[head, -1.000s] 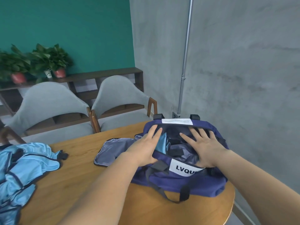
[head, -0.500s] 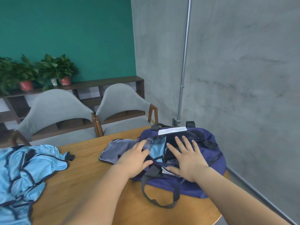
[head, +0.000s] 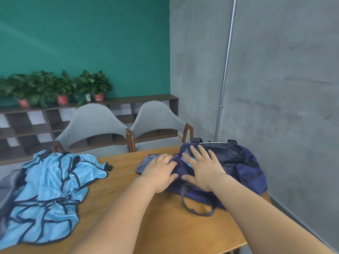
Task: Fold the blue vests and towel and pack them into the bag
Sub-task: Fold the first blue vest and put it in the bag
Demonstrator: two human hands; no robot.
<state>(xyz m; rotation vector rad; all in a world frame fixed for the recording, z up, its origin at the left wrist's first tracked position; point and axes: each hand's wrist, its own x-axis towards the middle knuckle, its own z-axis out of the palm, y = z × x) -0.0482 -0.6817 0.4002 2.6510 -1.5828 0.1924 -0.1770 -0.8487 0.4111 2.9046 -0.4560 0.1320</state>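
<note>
Pressing evenly should settle the light-blue vest [head: 191,162] inside the navy duffel bag [head: 244,173] at the counter's [head: 117,177] right — left hand [head: 159,172] and right hand [head: 204,168] lie flat on it, fingers [head: 194,153] straight, gripping nothing — while unfolded blue vests [head: 49,189] wait well apart.

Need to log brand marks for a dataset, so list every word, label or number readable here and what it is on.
None readable: no word, number or logo can be made out in this view.
White strip on the far rim of the navy bag: seen nearly edge-on, too thin and blurred to read.
</note>
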